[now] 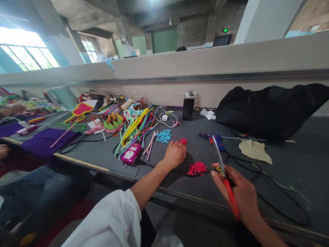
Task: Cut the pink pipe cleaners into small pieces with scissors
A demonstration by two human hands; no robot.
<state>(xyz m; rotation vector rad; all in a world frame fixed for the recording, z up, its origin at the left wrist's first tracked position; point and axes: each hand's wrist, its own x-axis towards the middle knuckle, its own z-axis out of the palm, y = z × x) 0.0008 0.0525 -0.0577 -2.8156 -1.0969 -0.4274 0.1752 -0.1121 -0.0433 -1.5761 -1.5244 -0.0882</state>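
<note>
My right hand is closed around the red handles of a pair of scissors, whose metal blades point up and away from me. A small yellow bit shows at the thumb, by the blades. On the dark table, my left hand rests with its fingers curled down; anything under the fingertips is hidden. Just beyond those fingers lies a small group of red cut pieces. A larger heap of red cut pieces sits between my hands. Light blue cut pieces are piled just left of my left hand.
A purple box and many coloured pipe cleaners lie to the left. Behind stand a phone and a white charger. At right are a blue glue gun, cables and a black bag. Another person sits at far left.
</note>
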